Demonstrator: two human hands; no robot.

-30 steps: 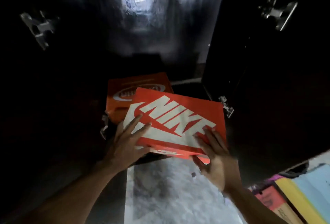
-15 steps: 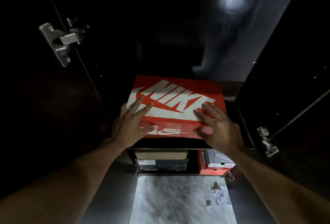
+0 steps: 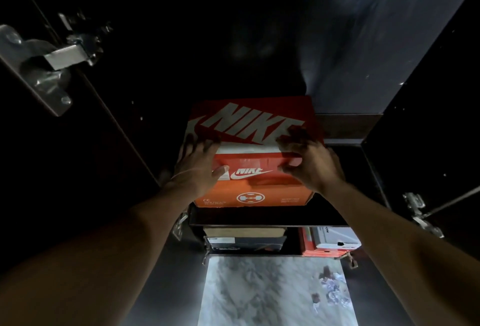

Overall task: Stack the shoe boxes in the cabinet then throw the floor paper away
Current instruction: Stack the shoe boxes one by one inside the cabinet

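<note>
Since a second ago, the orange shoe box [image 3: 255, 123] has been squared up with the near edge of the shelf [image 3: 335, 215], so that more of its front face is shown. Both hands have been drawn back from the lid's top to its near edge.

The dark cabinet [image 3: 233, 40] is seen with its left door [image 3: 78, 164] and right door [image 3: 428, 123] swung open, and a pale marbled floor [image 3: 259, 297] is shown below it. The orange shoe box is set at the shelf's near edge, toward its left end. Under the red lid band an orange band with a round emblem is seen; whether it belongs to the same box or to another beneath cannot be told.

Beneath the shelf, a tan box [image 3: 241, 232] is stacked on a dark box [image 3: 244, 244] at the left, and a white box [image 3: 335, 240] on a red box [image 3: 322, 253] at the right.

The lid's near left corner is gripped by the left hand [image 3: 194, 170], with its fingers [image 3: 205, 145] spread over the top and the thumb pressed to the front. The near right corner is gripped by the right hand [image 3: 311, 164], with its fingers curled over the lid edge.

Crumpled paper [image 3: 333, 292] is left on the floor near the cabinet's right front corner. Metal hinges [image 3: 52, 66] are seen on the doors.
</note>
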